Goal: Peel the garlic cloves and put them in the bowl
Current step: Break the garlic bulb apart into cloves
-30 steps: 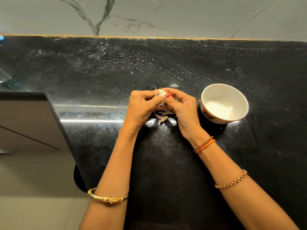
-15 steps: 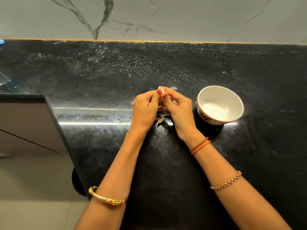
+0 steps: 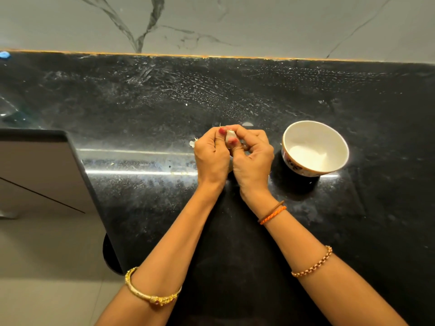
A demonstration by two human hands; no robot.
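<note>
Garlic clove (image 3: 228, 138) pinched between both hands (thumbs on top) — bowl (image 3: 315, 147) alongside

Black speckled counter (image 3: 235, 95); white bowl (image 3: 315, 149), floral outside; grey-veined marble wall (image 3: 259, 24); red nails (image 3: 222, 131).

I can read no text, label, brand or number anywhere. The bowl (image 3: 315, 149) shows only a painted pattern.

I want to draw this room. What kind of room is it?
Probably a kitchen: a black stone counter, a marble-look wall behind it, and a bowl beside hands peeling garlic.
</note>
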